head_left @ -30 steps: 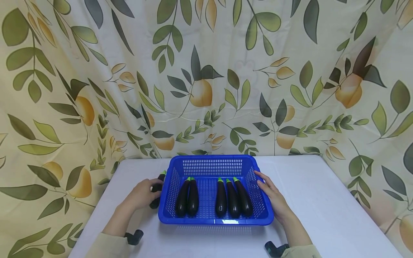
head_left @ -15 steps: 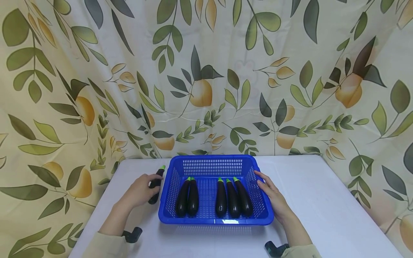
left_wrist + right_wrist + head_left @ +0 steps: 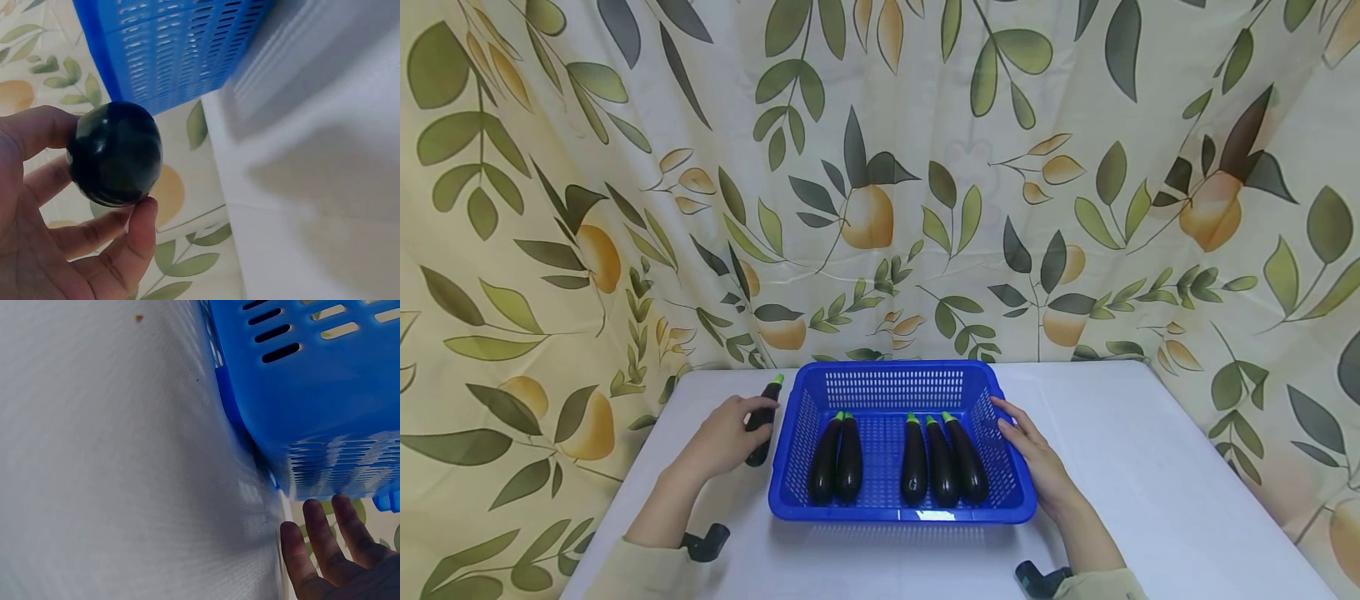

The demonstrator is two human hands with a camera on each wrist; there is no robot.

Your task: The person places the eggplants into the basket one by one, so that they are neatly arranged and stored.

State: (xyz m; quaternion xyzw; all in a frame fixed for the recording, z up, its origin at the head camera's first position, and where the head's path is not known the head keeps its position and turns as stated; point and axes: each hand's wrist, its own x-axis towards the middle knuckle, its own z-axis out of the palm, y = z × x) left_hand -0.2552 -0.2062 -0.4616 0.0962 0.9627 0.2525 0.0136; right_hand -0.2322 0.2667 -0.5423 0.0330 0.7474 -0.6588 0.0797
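My left hand (image 3: 726,437) grips a dark eggplant (image 3: 760,450) with a green stem end, just outside the basket's left wall. In the left wrist view the eggplant (image 3: 115,153) points its round, glossy end at the camera, with thumb and fingers around it. A blue plastic basket (image 3: 895,515) with slotted walls stands on the table. Inside it, two eggplants (image 3: 848,462) lie at the left and three more eggplants (image 3: 943,467) at the right, stems toward the back. My right hand (image 3: 1037,458) rests against the basket's right side, fingers extended, also visible in the right wrist view.
A white cloth covers the table (image 3: 1150,483) on both sides of the basket. Behind it hangs a curtain (image 3: 895,292) printed with leaves and fruit, close to the table's back edge. A dark device (image 3: 707,543) sits on each wrist.
My left hand has moved slightly left and away from me with the eggplant, from against the basket's side to a small gap beside it. The right hand and the basket stay still.
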